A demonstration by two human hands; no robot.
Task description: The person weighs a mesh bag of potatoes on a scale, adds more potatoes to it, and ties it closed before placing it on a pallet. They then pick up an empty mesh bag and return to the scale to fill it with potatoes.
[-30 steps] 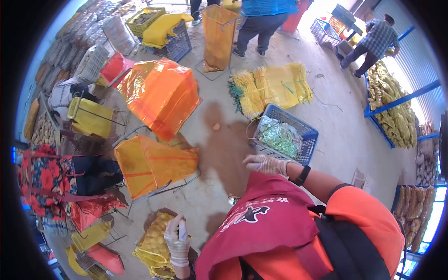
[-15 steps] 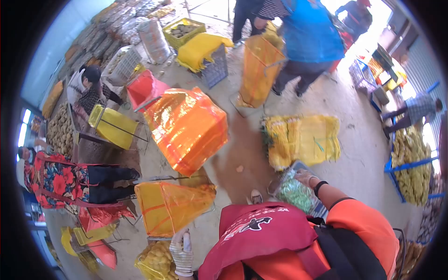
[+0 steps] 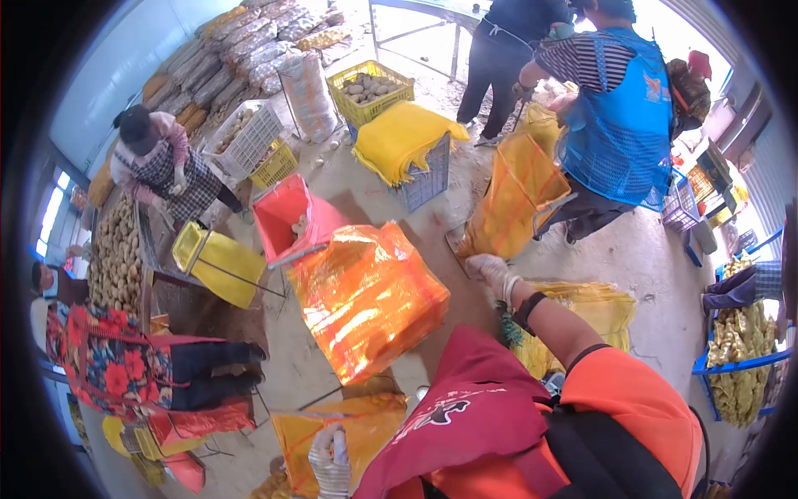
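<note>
My left hand [image 3: 331, 461], in a pale glove, is closed at the bottom centre, in front of an orange-yellow mesh bag [image 3: 303, 432]; whatever it may hold is hidden. My right hand [image 3: 492, 273], gloved with a dark band on the wrist, reaches forward with its fingers together beside the foot of a filled orange mesh bag [image 3: 511, 204] on a stand. What it may hold is too small to tell. Yellow mesh sacks [image 3: 594, 312] lie flat under my right forearm. A shiny orange bag [image 3: 370, 295] stands open between my hands and a pink bag [image 3: 291, 218].
A person in a blue vest [image 3: 619, 116] stands beyond the filled bag. Another in a checked apron [image 3: 183, 179] is near a potato heap [image 3: 116, 258]; a person in floral clothing [image 3: 112, 358] is at left. A yellow crate [image 3: 370, 90] and a cloth-topped crate [image 3: 424, 175] stand ahead.
My right hand has moved forward and left, away from the crate of green strands, towards the filled bag. My left hand stays low, fingers still curled. The view has shifted; the checked-apron person has straightened.
</note>
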